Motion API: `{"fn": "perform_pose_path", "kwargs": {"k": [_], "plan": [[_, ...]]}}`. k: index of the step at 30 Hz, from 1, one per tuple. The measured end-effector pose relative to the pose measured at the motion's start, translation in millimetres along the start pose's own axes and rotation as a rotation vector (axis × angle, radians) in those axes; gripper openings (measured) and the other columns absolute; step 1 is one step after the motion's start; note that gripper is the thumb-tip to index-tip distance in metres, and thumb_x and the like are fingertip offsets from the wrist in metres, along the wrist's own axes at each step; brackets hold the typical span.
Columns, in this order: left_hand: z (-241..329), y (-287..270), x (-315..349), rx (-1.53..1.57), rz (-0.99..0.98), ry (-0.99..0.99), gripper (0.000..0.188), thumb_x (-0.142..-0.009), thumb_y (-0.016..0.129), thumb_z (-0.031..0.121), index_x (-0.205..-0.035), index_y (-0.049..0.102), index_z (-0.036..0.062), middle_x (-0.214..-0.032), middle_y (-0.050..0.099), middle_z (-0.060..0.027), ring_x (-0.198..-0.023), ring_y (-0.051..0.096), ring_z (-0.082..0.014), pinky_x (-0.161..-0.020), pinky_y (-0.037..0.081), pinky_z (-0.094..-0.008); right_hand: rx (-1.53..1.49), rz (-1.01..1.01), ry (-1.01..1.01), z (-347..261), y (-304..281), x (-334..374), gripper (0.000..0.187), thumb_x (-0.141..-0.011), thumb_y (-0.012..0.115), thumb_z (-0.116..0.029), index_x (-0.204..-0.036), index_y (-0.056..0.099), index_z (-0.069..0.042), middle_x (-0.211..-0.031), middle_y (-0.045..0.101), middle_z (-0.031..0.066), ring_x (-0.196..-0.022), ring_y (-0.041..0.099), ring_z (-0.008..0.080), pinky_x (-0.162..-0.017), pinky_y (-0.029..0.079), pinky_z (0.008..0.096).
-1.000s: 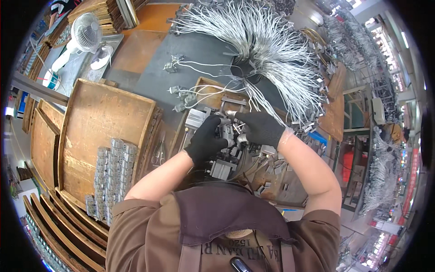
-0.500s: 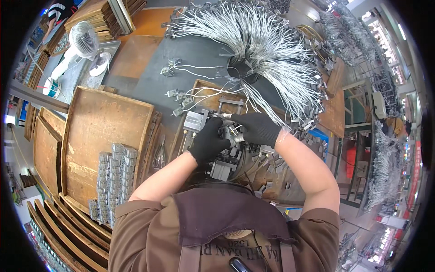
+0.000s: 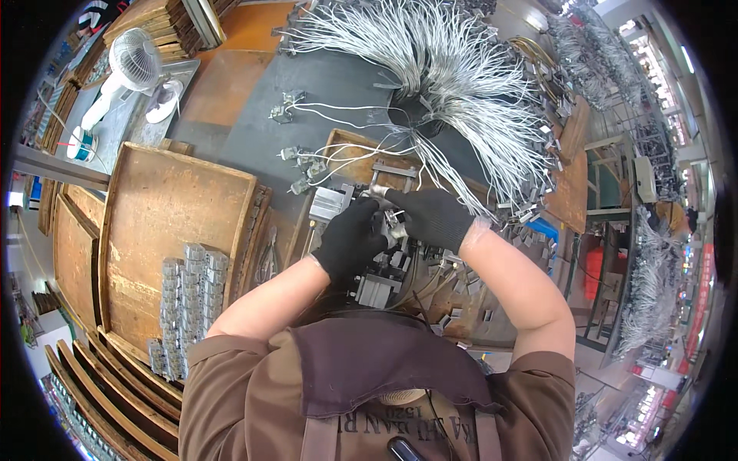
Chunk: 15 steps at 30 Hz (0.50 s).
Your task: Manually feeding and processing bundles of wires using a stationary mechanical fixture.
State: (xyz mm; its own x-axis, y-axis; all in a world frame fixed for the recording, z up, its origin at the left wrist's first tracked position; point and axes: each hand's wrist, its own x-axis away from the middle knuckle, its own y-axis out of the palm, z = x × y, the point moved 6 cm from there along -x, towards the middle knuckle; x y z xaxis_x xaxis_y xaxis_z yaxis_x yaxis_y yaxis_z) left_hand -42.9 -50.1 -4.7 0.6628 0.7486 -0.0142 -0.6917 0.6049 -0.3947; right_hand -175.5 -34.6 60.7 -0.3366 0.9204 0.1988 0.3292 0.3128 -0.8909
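Note:
Both hands wear black knit gloves with pale wrapping on some fingertips, and they meet over a metal fixture (image 3: 330, 203) with silver blocks. My left hand (image 3: 350, 240) has its fingers curled inward at the fixture's middle. Facing it from the right, my right hand (image 3: 437, 219) bends its thumb and fingers around the same spot. A small silvery piece (image 3: 396, 230) shows between the hands, too covered to name. White wires (image 3: 357, 147) with small metal connector-like housings (image 3: 296, 157) lie just beyond the fixture.
A large fan of white cables (image 3: 492, 115) spreads over the dark tabletop (image 3: 265, 131) at the back. To the left, a wooden tray (image 3: 177, 200) holds stacked grey metal parts (image 3: 192, 296). Pliers (image 3: 267, 261) lie beside it. A white fan (image 3: 134, 61) stands farther off. Loose parts (image 3: 461, 284) lie right.
My right hand has shifted slightly left, closing in on my left hand. The small piece between them is more covered now. The whole view has tilted slightly.

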Motion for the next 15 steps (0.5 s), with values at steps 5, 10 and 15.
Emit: {"fn": "perform_pose_path", "kwargs": {"k": [5, 10, 15], "plan": [[-27.8, 6.4, -16.6, 0.324, -0.019, -0.161, 0.044, -0.076, 0.067, 0.022, -0.114, 0.06, 0.0019, -0.108, 0.063, -0.0168, -0.093, 0.063, -0.0279, -0.082, 0.048, -0.037, 0.028, 0.079, -0.016, -20.6, -1.0, -4.3, 0.066, -0.078, 0.06, -0.007, -0.141, 0.043, -0.014, -0.088, 0.066, 0.019, -0.08, 0.065, 0.0371, -0.07, 0.051, 0.0445], [-22.1, 7.6, -16.1, 0.162, -0.075, -0.117, 0.03, -0.084, 0.06, 0.019, -0.107, 0.064, 0.0011, -0.095, 0.066, -0.0089, -0.088, 0.063, -0.0215, -0.079, 0.05, -0.0331, 0.093, 0.162, -0.042, -11.3, -1.4, 5.1, 0.054, -0.079, 0.061, -0.006, -0.131, 0.052, -0.012, -0.09, 0.067, 0.0155, -0.082, 0.065, 0.0349, -0.072, 0.051, 0.0418], [-19.5, 16.9, -4.0, 0.617, -0.218, -0.477, 0.032, -0.081, 0.063, 0.017, -0.108, 0.063, 0.0009, -0.104, 0.065, -0.0117, -0.086, 0.062, -0.0219, -0.077, 0.051, -0.0307, 0.024, 0.198, 0.105, 10.9, -10.4, 36.7, 0.041, -0.079, 0.071, -0.024, -0.116, 0.063, -0.01, -0.103, 0.065, 0.0129, -0.095, 0.063, 0.0315, -0.079, 0.05, 0.0409]]}}
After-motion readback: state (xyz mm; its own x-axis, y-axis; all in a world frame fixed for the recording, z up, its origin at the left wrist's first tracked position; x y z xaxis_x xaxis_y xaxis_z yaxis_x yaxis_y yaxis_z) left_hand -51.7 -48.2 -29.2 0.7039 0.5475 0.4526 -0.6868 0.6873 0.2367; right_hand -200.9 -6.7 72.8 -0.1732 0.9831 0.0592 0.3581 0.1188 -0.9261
